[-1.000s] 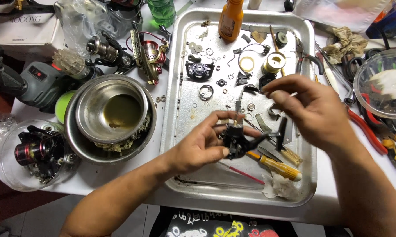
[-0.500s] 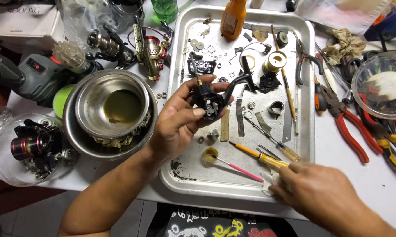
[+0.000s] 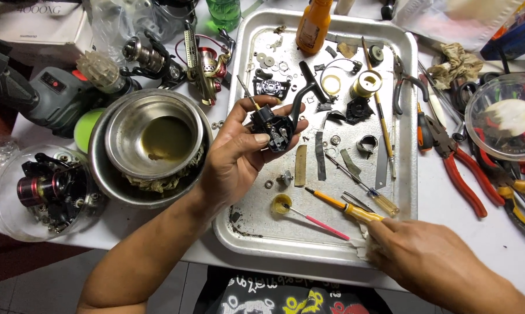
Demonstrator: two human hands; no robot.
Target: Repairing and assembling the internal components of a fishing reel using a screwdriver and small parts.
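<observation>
My left hand [image 3: 239,154] holds a black fishing reel body [image 3: 280,122] with its handle arm sticking up, above the left part of a metal tray [image 3: 239,232]. My right hand [image 3: 425,261] rests at the tray's front right corner, fingers closed on a crumpled white tissue [image 3: 361,247]. A yellow-handled screwdriver [image 3: 347,209] lies just beside those fingers. A pink-handled brush [image 3: 315,221] with a small yellow cap lies in the tray's front part. Small reel parts, washers and flat metal strips are scattered across the tray.
Nested steel bowls [image 3: 152,145] stand left of the tray. A clear dish holding a red reel [image 3: 41,192] sits at the far left. Red-handled pliers [image 3: 454,163] and other tools lie to the right, by a clear lidded container [image 3: 506,122]. An orange bottle [image 3: 313,26] stands at the tray's back.
My left hand lifted the reel body up and toward the tray's left. My right hand left the reel, dropped to the front right corner and closed on the tissue.
</observation>
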